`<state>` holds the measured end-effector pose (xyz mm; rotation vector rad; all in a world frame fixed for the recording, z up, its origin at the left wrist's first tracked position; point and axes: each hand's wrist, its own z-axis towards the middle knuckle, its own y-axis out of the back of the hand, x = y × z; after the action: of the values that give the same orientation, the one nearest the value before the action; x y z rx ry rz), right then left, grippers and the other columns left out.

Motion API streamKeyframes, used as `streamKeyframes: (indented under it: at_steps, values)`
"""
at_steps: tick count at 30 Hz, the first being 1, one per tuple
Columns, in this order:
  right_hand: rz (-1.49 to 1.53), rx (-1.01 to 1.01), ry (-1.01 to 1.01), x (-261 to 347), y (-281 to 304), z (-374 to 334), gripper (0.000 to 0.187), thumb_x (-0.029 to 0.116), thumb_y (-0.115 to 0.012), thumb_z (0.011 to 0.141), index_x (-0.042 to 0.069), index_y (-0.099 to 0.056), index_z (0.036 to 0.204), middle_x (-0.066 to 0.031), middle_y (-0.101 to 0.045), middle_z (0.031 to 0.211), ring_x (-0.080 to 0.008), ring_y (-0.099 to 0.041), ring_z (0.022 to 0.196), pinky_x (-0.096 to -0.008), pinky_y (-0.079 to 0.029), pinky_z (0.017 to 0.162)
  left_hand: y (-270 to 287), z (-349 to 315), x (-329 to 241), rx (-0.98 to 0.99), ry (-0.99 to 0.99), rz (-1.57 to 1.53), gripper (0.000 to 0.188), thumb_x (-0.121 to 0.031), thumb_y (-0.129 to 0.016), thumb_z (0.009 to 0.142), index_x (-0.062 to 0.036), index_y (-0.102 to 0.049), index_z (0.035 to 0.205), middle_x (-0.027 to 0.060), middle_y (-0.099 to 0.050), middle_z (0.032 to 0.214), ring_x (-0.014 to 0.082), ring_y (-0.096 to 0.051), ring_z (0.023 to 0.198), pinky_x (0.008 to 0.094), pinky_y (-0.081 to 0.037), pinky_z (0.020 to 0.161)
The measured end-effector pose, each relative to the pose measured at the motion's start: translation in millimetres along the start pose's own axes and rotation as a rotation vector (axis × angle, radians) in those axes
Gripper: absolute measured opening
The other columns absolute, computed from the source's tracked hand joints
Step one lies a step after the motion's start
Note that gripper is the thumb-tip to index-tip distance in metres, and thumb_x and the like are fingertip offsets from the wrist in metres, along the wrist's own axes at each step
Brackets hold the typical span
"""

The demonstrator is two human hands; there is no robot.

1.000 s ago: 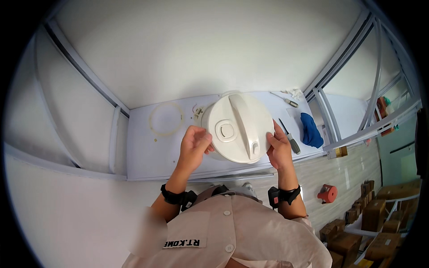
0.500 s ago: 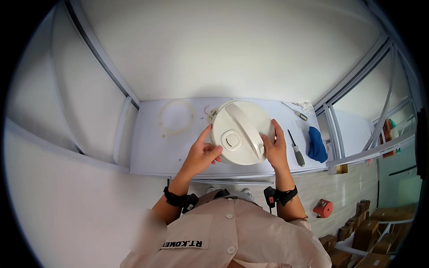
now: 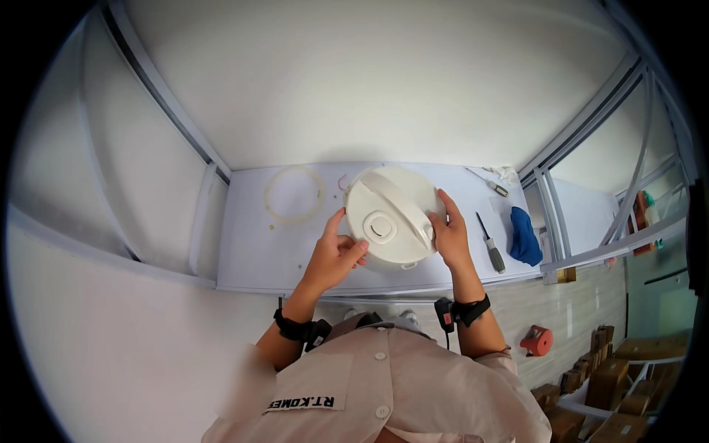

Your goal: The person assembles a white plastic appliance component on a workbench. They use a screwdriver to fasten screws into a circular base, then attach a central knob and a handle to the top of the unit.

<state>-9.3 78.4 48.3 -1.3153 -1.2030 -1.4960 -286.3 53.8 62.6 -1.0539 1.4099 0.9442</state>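
Note:
A round cream cooker lid (image 3: 395, 214), with a raised bar handle across it and a round vent cap near its lower left, is held between my two hands over the white table (image 3: 244, 251). My left hand (image 3: 332, 255) grips the left edge, thumb on top near the vent cap and fingers at the rim. On the opposite edge is my right hand (image 3: 452, 236), its thumb by the handle's lower end and its fingers along the rim. A small tab sticks out at the lid's near edge. The underside is hidden.
A pale thin ring (image 3: 294, 220) lies left of the lid, a red wire (image 3: 341, 181) behind it. To the right are two screwdrivers, one nearer (image 3: 495, 258) and one farther (image 3: 498, 190), and a blue cloth (image 3: 524, 240). A red stool (image 3: 537, 341) and cardboard boxes (image 3: 608, 380) stand beyond.
The lid has turned and tilted a little in my hands, and the tab at its near edge now shows. My right hand has shifted slightly left and up. Both hands keep their hold.

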Motion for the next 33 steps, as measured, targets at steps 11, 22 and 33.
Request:
streamKeyframes:
  at_steps: [11,22,33]
  values:
    - [-0.025,0.065,0.033,-11.3,-0.2,24.1,0.044,0.009,-0.063,0.101,-0.003,-0.060,0.143,-0.0290,-0.057,0.149,-0.0317,-0.057,0.137,-0.0378,-0.044,0.113,-6.8,-8.3,-1.4,-0.104,-0.029,0.155,0.077,-0.019,-0.077,0.096,0.0050,-0.030,0.151,0.0115,-0.073,0.086,0.0168,-0.070,0.072,0.0290,-0.055,0.065]
    - [0.084,0.086,0.089,-8.9,-0.1,22.8,0.038,0.013,-0.061,0.105,0.001,-0.063,0.142,-0.0147,-0.070,0.126,-0.0156,-0.064,0.103,-0.0296,-0.052,0.090,8.5,35.1,38.9,-0.247,-0.206,0.096,0.082,-0.024,-0.072,0.097,-0.0031,-0.029,0.164,0.0205,-0.035,0.164,0.0299,-0.037,0.151,0.0458,-0.038,0.118]
    - [0.082,-0.029,-0.115,-10.9,7.1,17.1,0.043,0.020,-0.065,0.104,0.005,-0.061,0.144,-0.0173,-0.060,0.141,-0.0222,-0.063,0.119,-0.0337,-0.054,0.096,11.1,51.9,49.6,-0.141,-0.222,-0.050,0.079,-0.012,-0.065,0.100,-0.0049,-0.024,0.167,0.0155,-0.033,0.168,0.0285,-0.029,0.156,0.0455,-0.032,0.124]
